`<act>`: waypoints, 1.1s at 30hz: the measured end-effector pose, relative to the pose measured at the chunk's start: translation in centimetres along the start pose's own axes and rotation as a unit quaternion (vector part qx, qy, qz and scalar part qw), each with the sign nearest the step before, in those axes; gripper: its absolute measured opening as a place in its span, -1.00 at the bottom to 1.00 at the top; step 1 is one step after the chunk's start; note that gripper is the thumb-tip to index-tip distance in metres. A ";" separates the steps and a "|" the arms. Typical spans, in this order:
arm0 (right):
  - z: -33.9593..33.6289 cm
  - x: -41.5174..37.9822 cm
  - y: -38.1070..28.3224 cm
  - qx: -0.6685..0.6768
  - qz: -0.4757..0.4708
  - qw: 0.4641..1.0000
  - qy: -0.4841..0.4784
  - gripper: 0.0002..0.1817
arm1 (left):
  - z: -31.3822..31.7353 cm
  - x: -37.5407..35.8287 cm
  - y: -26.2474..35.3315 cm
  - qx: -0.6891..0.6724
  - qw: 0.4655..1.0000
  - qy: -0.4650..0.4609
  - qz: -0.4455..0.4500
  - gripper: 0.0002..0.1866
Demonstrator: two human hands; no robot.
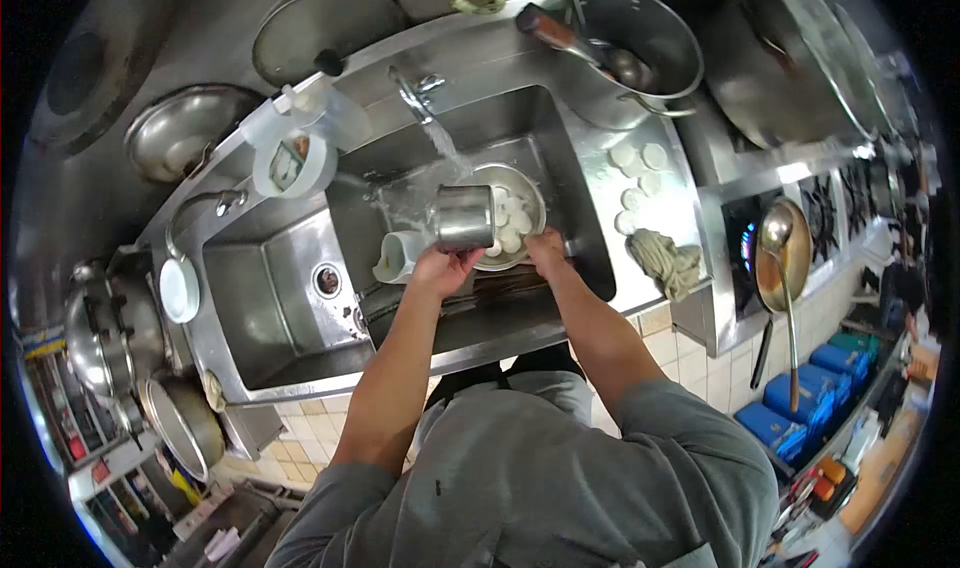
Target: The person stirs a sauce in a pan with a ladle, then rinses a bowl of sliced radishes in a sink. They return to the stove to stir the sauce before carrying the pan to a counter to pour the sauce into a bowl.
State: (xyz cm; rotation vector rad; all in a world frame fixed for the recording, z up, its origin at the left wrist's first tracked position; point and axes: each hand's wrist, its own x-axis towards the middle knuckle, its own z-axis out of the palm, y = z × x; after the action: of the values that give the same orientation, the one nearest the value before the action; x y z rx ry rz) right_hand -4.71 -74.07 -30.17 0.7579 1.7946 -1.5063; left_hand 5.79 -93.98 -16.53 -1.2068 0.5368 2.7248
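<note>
A metal cup [464, 217] is in my left hand [446, 268], whose fingers wrap round its lower side, above the right-hand sink basin. The cup is tilted over the left part of a round metal bowl [538, 206] that holds several white round pieces [513, 220]. My right hand [546, 252] closes on the bowl's right rim. Water runs from the faucet [415, 98] into the basin just behind the cup. A white container [400, 256] stands in the basin, left of my left hand.
Several white discs [650, 183] and a crumpled cloth [665, 263] lie on the right counter, below a large pot [640, 43] with a ladle. An empty second basin [290, 298] is at left. A wok [782, 258] sits on the stove at right.
</note>
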 end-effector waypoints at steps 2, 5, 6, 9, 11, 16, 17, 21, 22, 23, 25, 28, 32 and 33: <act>-1.4 -2.2 -0.1 0.036 -0.017 0.999 -0.037 -0.66 | -1.6 2.4 -1.0 -0.003 0.995 -0.087 -0.045 -0.66; -3.1 -6.2 -0.6 0.079 -0.031 0.994 -0.068 -0.65 | 2.1 3.0 -2.1 -0.011 0.978 -0.185 -0.092 -0.68; -3.7 -7.8 -0.9 0.082 -0.020 0.994 -0.069 -0.65 | 3.0 4.0 -2.2 -0.002 0.977 -0.186 -0.100 -0.72; -5.6 -12.3 -0.8 0.082 -0.052 0.990 -0.099 -0.62 | 6.5 4.0 -1.7 0.019 0.966 -0.205 -0.158 -0.82; -6.3 -13.5 -0.7 0.060 -0.048 0.995 -0.067 -0.61 | 8.3 3.2 -1.7 0.131 0.966 -0.222 -0.038 -0.83; -6.7 -14.9 0.4 0.075 -0.046 0.992 -0.090 -0.57 | 16.7 -3.6 -6.7 0.570 0.805 -0.099 0.131 -0.66; -6.7 -14.5 1.0 0.074 -0.048 0.992 -0.087 -0.56 | 17.3 -4.1 -8.5 0.586 0.791 -0.090 0.148 -0.67; -7.9 -17.1 -0.3 0.039 -0.132 0.980 -0.144 -0.38 | 18.7 -4.5 -15.4 0.600 0.770 -0.081 0.202 -0.74; -8.2 -15.8 1.1 0.067 -0.156 0.964 -0.206 -0.47 | 18.8 -4.1 -16.6 0.606 0.773 -0.062 0.180 -0.69; -8.5 -14.4 2.4 0.069 -0.153 0.963 -0.212 -0.47 | 18.7 -3.8 -17.0 0.607 0.772 -0.055 0.179 -0.69; -9.3 -16.7 0.3 0.095 -0.097 0.975 -0.177 -0.57 | 16.8 -3.1 -16.2 0.582 0.780 -0.030 0.227 -0.60; -10.6 -20.1 -2.8 0.067 -0.033 0.984 -0.161 -0.58 | 11.9 -7.3 -8.8 0.725 0.410 0.074 0.548 -0.38; -10.6 -19.2 -4.0 0.035 -0.025 0.977 -0.209 -0.55 | 4.1 -13.4 -2.8 0.553 0.761 0.195 0.278 -0.41; -10.3 -19.5 -4.9 0.017 -0.052 0.972 -0.229 -0.53 | 2.7 -14.2 -2.4 0.452 0.848 0.213 0.177 -0.41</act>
State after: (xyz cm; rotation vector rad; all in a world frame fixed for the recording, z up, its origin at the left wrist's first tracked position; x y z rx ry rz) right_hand 2.04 -65.00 -10.63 0.2987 1.4778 -1.6252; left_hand 14.11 -90.22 -5.12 -1.4540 1.9686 1.8698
